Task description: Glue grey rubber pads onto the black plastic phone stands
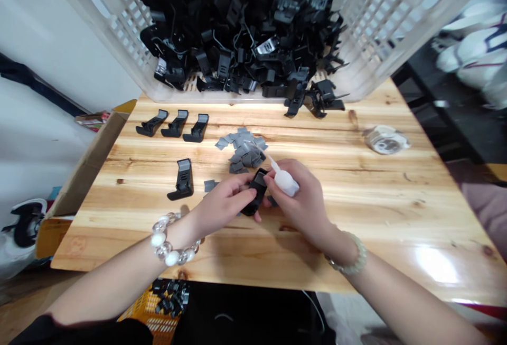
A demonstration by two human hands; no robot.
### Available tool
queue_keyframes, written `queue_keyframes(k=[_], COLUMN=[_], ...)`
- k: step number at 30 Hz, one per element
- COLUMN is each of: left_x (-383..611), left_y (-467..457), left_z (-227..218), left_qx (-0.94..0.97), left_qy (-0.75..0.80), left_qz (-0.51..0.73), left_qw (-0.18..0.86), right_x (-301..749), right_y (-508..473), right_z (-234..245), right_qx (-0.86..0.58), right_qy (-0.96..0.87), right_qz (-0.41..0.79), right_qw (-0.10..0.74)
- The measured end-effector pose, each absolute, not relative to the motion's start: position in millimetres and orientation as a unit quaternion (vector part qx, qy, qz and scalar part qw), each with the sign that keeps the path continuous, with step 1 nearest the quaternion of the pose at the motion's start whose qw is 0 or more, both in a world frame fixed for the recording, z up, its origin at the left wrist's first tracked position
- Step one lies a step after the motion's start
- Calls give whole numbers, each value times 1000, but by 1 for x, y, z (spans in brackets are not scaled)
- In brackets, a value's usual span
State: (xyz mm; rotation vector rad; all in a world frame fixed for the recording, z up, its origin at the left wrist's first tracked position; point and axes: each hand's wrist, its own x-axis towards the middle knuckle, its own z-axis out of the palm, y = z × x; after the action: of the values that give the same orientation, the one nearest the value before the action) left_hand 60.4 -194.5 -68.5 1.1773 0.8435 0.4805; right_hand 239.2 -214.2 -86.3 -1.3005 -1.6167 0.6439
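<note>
Between the thumb and fingers of my left hand (pixel 227 197) is a black plastic bracket (pixel 256 193), held tilted just above the wooden table. My right hand (pixel 303 197) grips a small white glue bottle (pixel 285 182) with a thin nozzle that points up and to the left. Its thumb and fingertips also meet the bracket's upper end, where a grey patch shows. Beyond both hands lies a loose pile of small grey pads (pixel 247 149). One more black bracket (pixel 183 178) with a grey pad at its top rests left of my left hand.
Three black brackets (pixel 174 124) stand in a row at the back left. A large white crate (pixel 253 94) full of black brackets borders the table's far side. A clear tape roll (pixel 385 140) lies at right. Below the front edge sits an orange basket (pixel 162 324) holding black parts.
</note>
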Motion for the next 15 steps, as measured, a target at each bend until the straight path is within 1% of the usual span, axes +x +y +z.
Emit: queue_keyframes(k=[8,15], left_x=[64,64], left_y=[-195,-197], left_z=[-64,-65], left_qx=[543,549], left_qy=[403,399], left_qz=[222,229], left_qw=[703,698], right_x=[242,241], right_y=[-213,-211], right_z=[-93,-95], right_qx=[-494,-498], right_qy=[-719,-716], right_qz=[187,183], right_qw=[453,453])
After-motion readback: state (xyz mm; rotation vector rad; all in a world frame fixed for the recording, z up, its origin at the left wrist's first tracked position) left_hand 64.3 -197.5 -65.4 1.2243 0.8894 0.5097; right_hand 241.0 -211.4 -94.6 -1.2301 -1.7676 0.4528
